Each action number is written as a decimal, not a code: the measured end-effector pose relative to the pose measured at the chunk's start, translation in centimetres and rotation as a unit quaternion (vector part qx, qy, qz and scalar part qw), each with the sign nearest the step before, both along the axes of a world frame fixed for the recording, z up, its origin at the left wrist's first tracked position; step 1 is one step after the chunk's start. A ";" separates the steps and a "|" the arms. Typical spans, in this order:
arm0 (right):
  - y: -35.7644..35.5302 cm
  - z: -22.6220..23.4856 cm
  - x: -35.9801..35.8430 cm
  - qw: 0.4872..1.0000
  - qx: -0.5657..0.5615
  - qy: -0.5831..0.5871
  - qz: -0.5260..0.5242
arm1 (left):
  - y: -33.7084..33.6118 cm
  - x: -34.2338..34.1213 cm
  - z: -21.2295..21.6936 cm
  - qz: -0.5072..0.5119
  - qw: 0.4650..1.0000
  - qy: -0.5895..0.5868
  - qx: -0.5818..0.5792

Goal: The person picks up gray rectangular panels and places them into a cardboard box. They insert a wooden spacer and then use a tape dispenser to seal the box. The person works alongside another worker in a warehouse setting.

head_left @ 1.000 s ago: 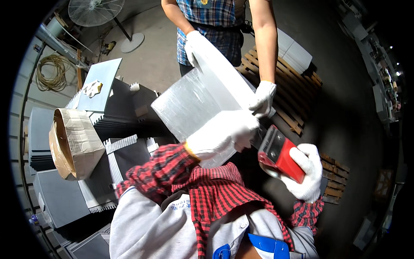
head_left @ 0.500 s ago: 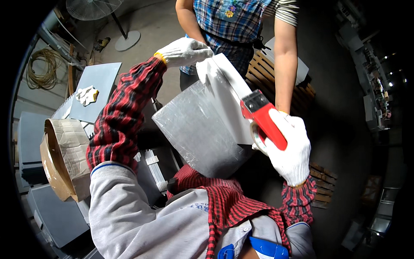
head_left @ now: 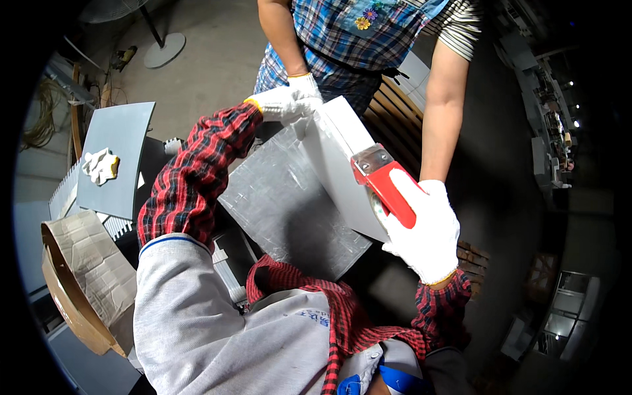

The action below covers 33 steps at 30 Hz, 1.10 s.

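Note:
My right hand (head_left: 424,230), in a white knitted glove, is closed around a red tape dispenser (head_left: 393,192) with a metal toothed head. Its head lies against the top edge of a stack of white panels (head_left: 347,125) standing tilted on edge. At the far left end of that stack is my left hand (head_left: 273,102), also gloved. Its fingers look closed, but a co-worker's gloved hand (head_left: 303,85) overlaps them, so what they grip is hidden. Beneath the stack lies a scuffed grey board (head_left: 283,197). The co-worker's other hand is hidden behind my right hand.
Across from me stands a co-worker in a blue plaid apron (head_left: 349,39). To the left are a grey panel (head_left: 118,148) with a crumpled white glove (head_left: 101,166) on it and an open cardboard box (head_left: 92,276). A fan base (head_left: 164,51) and wooden pallet (head_left: 395,108) stand beyond.
The dispenser has shifted slightly left and the panel stack has squared up. The co-worker's gloved hand now shows against my left hand at the far end. The whole view has tilted a little.

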State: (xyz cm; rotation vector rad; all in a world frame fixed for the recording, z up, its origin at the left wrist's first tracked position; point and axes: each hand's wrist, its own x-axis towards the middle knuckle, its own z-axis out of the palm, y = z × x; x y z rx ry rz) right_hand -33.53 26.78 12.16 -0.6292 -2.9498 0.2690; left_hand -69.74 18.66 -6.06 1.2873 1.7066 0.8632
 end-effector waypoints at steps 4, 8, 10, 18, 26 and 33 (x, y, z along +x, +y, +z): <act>-0.5 -0.8 -0.1 0.999 0.029 -0.001 -0.020 | 1.2 1.4 -1.9 0.083 0.992 -0.032 -0.085; -0.4 -1.1 -0.2 0.999 0.031 0.025 0.000 | -0.1 6.3 -1.2 0.056 0.936 0.328 -0.116; -0.8 -1.0 -0.5 0.998 0.040 0.042 0.011 | -0.5 7.7 -4.5 0.209 0.912 0.351 -0.030; -1.0 -1.1 -0.1 0.999 0.034 0.035 0.014 | -2.4 10.6 1.3 0.353 0.841 0.189 0.364; -1.7 -0.5 0.0 0.998 0.041 -0.013 -0.036 | -9.3 14.1 -5.8 -0.127 0.972 0.193 -0.034; -1.1 -0.9 1.8 0.999 0.050 0.020 0.001 | -6.5 10.2 11.5 0.059 0.880 0.367 0.296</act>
